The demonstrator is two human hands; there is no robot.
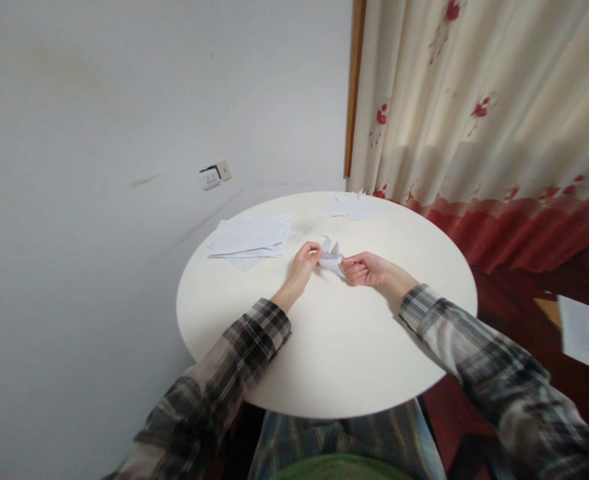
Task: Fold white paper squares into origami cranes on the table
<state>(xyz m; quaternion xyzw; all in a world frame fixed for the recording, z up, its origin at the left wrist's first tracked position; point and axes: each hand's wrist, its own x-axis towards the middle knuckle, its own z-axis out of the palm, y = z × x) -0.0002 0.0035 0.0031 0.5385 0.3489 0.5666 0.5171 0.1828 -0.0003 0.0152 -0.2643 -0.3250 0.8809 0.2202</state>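
Observation:
A small folded white paper figure [331,256] is held just above the round white table [324,347], near its middle. My left hand [304,261] pinches the figure's left side with its fingertips. My right hand [366,269] grips the figure's right lower edge, fingers curled. Both forearms wear plaid sleeves and rest over the tabletop.
A stack of white paper sheets [250,239] lies on the table's far left. Finished or crumpled white paper pieces [353,204] sit at the far edge. A floral curtain [479,107] hangs to the right, a wall socket [214,176] at left, and a printed sheet [588,333] at right.

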